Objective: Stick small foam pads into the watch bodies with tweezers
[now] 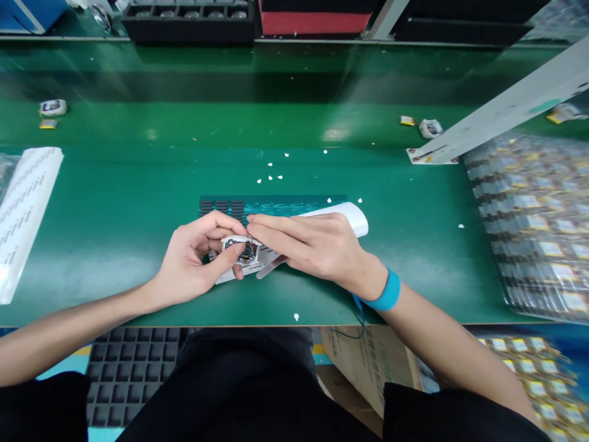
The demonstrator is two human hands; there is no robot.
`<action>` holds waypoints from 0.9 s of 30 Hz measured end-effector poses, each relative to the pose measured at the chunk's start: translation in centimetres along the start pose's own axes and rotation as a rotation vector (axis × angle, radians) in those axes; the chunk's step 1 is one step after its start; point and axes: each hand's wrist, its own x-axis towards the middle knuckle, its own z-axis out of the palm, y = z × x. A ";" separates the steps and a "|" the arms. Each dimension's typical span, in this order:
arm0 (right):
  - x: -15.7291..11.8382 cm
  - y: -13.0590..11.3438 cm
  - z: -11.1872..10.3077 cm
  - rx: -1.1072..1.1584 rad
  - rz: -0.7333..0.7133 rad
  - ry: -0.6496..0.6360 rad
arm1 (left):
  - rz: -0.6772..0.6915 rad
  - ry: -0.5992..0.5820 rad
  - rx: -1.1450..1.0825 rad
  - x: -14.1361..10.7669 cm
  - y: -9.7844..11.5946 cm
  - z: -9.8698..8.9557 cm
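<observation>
My left hand [196,255] grips a small white-cased electronic device [248,253] with its circuit board facing up, the thumb lying across the board. My right hand [317,245], wearing a blue wrist strap [388,290], has its fingers pressed together with the tips at the upper right edge of the case. What those fingertips pinch, if anything, is hidden. Below the right hand a thin translucent strip [270,267] pokes out; I cannot tell whether it is held. Under both hands lies a curled white printed sheet [354,218], beside a teal sheet with rows of black pads [222,205].
Small white bits [270,178] are scattered on the green bench [138,178]. Clear trays of batteries [534,227] stand at right, next to a slanted metal post [501,104]. White printed sheets [27,215] lie left. More devices [431,128] sit toward the back.
</observation>
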 end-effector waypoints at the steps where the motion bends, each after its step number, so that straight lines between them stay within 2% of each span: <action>1: 0.0 0.0 0.0 0.014 0.006 -0.008 | 0.000 0.000 0.000 0.0 0.0 0.0; 9: 0.4 0.0 -0.4 -0.073 -0.016 -0.027 | 0.012 0.062 -0.017 0.1 -0.1 0.1; 13: 0.2 0.1 -0.4 -0.026 0.005 -0.023 | 0.028 0.091 0.012 0.1 0.0 0.2; 17: 0.1 -0.2 -0.3 -0.011 -0.011 0.004 | 0.012 0.099 0.046 0.1 -0.2 0.2; 24: 0.4 -1.2 -0.2 -0.116 -0.037 -0.040 | 0.004 0.091 0.048 0.0 -0.4 0.4; 27: 0.5 -1.4 0.1 -0.133 -0.010 -0.005 | 0.021 0.104 0.044 0.0 -0.3 0.4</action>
